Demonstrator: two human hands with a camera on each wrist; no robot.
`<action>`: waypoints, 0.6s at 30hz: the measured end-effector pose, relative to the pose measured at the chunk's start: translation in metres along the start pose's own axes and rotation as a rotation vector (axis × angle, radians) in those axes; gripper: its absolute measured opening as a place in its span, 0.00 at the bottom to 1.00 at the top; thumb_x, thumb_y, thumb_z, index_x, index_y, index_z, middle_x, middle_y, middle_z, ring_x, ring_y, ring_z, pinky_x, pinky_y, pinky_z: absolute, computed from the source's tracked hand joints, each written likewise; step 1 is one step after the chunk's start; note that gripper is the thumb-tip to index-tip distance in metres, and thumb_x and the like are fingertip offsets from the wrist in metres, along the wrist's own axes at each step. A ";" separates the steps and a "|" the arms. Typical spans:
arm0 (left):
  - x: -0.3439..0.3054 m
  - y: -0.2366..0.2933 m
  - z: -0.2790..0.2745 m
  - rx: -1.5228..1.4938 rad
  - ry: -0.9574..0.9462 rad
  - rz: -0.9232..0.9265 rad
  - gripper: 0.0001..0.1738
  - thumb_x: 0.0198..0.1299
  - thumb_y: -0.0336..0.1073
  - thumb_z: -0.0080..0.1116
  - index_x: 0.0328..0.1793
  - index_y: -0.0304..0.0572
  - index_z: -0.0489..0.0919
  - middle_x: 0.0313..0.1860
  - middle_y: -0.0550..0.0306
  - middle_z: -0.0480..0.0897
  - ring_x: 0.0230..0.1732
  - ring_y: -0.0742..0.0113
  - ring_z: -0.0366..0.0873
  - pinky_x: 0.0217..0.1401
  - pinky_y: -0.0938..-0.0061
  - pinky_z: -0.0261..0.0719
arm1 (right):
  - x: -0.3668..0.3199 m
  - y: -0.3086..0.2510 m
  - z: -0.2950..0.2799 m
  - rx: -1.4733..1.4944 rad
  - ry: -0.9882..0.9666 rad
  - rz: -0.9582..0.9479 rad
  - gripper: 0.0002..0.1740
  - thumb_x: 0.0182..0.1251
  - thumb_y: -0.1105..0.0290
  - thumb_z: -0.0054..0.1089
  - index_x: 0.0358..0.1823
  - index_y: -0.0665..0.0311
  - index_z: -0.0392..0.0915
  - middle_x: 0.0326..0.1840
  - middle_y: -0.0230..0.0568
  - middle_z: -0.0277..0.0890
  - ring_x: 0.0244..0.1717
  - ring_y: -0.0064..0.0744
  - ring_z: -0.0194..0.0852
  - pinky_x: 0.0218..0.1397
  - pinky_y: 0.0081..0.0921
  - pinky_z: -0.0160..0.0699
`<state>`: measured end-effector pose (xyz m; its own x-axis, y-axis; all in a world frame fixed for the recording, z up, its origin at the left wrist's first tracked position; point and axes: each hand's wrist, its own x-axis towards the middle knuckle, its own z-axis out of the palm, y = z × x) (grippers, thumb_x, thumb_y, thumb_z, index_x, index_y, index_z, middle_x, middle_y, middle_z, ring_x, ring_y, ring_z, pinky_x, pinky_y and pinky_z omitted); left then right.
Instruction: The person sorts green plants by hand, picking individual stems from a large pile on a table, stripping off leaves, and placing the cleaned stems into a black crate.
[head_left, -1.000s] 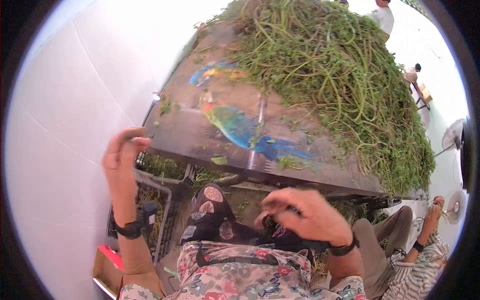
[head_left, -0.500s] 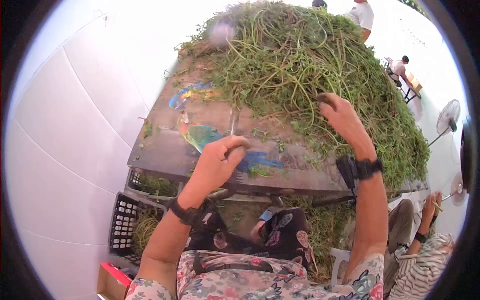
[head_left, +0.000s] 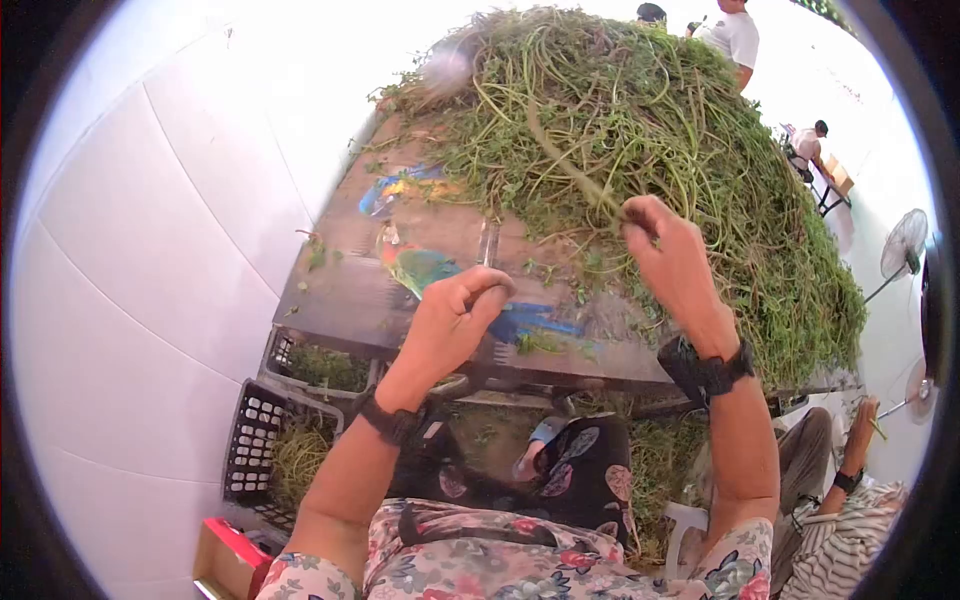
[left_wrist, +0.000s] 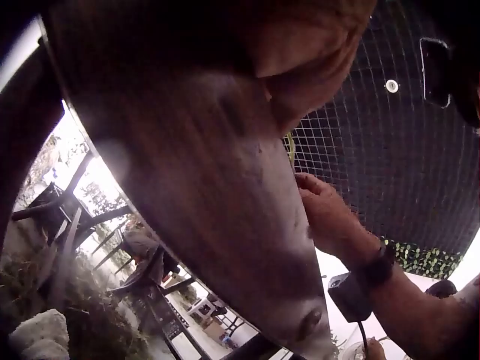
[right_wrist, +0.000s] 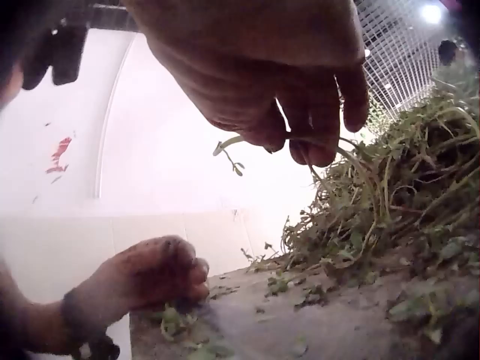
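Note:
My right hand (head_left: 678, 265) pinches a long green plant stem (head_left: 568, 168) at the near edge of a big heap of leafy stems (head_left: 620, 110). The stem stretches up and left across the heap. From the right wrist view, one stem end (right_wrist: 234, 141) with a small leaf sticks out past the fingers. Lower and to the left, my left hand (head_left: 450, 315) is over the table (head_left: 340, 285), its fingers curled and the thumb against the index finger. Nothing shows between them.
Parrot pictures (head_left: 420, 265) and loose leaf bits lie on the tabletop. A black crate (head_left: 252, 440) with stems stands below at left, beside a red-edged box (head_left: 235, 555). Another person in stripes (head_left: 850, 530) sits at right, near fans (head_left: 903, 245).
Both hands came up from the table's front edge to over the tabletop. The right hand reached the heap and now has a stem pulled partly out of it.

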<state>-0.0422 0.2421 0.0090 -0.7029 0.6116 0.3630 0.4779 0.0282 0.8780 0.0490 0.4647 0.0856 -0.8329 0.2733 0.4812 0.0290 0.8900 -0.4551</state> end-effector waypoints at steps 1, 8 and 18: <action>-0.001 0.001 0.000 0.007 -0.008 0.024 0.10 0.59 0.35 0.50 0.39 0.35 0.78 0.29 0.64 0.77 0.30 0.79 0.69 0.35 0.82 0.68 | -0.006 -0.004 0.000 -0.018 0.014 -0.049 0.10 0.57 0.71 0.50 0.40 0.64 0.73 0.35 0.50 0.76 0.38 0.51 0.74 0.40 0.36 0.71; -0.009 -0.001 -0.001 -0.006 -0.017 0.105 0.08 0.56 0.33 0.54 0.37 0.35 0.78 0.32 0.60 0.80 0.36 0.75 0.75 0.41 0.78 0.71 | -0.028 -0.022 0.027 -0.026 -0.035 -0.318 0.10 0.53 0.75 0.51 0.39 0.63 0.75 0.35 0.45 0.76 0.38 0.47 0.74 0.40 0.37 0.72; -0.002 0.007 -0.008 0.312 0.096 0.268 0.06 0.56 0.30 0.53 0.38 0.36 0.77 0.29 0.52 0.80 0.30 0.65 0.77 0.36 0.74 0.73 | -0.014 -0.034 0.008 0.055 -0.164 -0.437 0.11 0.54 0.73 0.53 0.39 0.65 0.75 0.38 0.48 0.76 0.43 0.48 0.73 0.48 0.37 0.70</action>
<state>-0.0413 0.2351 0.0170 -0.5714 0.5537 0.6058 0.7763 0.1251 0.6178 0.0556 0.4278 0.0879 -0.8369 -0.1882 0.5140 -0.3698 0.8867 -0.2774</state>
